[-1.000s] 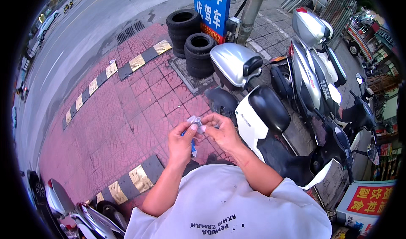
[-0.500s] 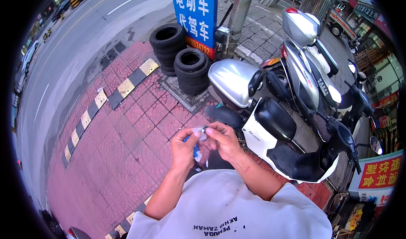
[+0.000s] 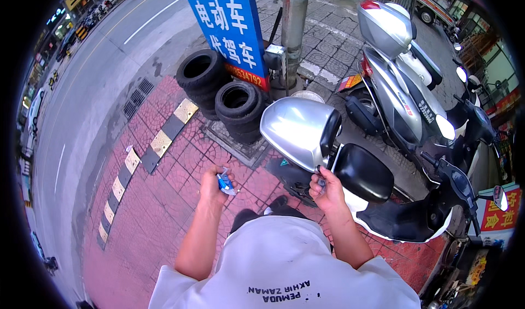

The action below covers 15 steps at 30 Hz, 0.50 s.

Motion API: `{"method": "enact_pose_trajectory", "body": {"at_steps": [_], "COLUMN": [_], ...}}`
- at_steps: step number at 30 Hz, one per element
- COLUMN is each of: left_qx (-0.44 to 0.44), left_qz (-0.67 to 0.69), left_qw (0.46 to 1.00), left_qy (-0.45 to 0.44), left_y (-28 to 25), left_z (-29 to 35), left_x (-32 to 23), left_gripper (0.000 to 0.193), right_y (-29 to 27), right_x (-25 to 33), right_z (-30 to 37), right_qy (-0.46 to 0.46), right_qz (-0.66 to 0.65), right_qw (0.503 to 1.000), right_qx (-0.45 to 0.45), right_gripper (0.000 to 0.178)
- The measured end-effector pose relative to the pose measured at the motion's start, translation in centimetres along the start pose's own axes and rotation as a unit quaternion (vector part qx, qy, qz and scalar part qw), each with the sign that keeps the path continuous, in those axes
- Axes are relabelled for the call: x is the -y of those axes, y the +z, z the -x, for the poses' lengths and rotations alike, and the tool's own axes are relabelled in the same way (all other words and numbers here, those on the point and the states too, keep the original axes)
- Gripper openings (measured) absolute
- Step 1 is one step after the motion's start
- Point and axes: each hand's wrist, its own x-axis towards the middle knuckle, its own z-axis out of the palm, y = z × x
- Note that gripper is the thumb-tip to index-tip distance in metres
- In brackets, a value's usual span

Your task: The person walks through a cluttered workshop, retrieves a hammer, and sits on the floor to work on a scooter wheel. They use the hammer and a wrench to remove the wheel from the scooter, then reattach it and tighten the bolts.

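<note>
My left hand (image 3: 211,183) is closed round a crumpled blue-and-clear plastic packet (image 3: 226,185), which pokes out on the side facing the other hand. My right hand (image 3: 330,190) is raised at the rear of the white scooter (image 3: 377,219), its fingers curled in. A small dark piece (image 3: 317,169) shows between thumb and forefinger, too small to name. Just beyond that hand is the scooter's silver rear box (image 3: 298,128), with the black seat (image 3: 363,172) to the right. Whether the hand touches the scooter, I cannot tell.
Two stacks of worn tyres (image 3: 239,109) stand before a blue sign board (image 3: 229,30) and a pole (image 3: 295,36). A second, silver scooter (image 3: 396,96) is parked beyond. Striped ramp strips (image 3: 161,144) line the red paving (image 3: 180,199) beside the road (image 3: 71,118).
My hands, which were together at a clear plastic packet, have parted. The left moved left with the packet; the right moved right toward the scooter with the small piece. The view has shifted.
</note>
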Motion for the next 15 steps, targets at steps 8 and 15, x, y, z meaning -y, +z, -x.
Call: {"method": "enact_pose_trajectory", "body": {"at_steps": [8,15], "left_qx": [0.023,0.119], "left_qz": [-0.089,-0.276], "left_qw": [0.995,0.951], "left_qy": [-0.031,0.068], "left_y": [9.8,23.3], "left_z": [-15.5,-39.2], "left_x": [-4.3,0.8], "left_gripper": [0.01,0.013], "right_y": [0.9,-2.7], "right_x": [3.9,4.1], "right_z": [-1.7,0.9], "right_qy": [-0.105,-0.24], "right_qz": [0.035,-0.126], "right_qw": [0.99,0.915], "right_qx": [-0.084,-0.298], "right_gripper": [0.016,0.013]}}
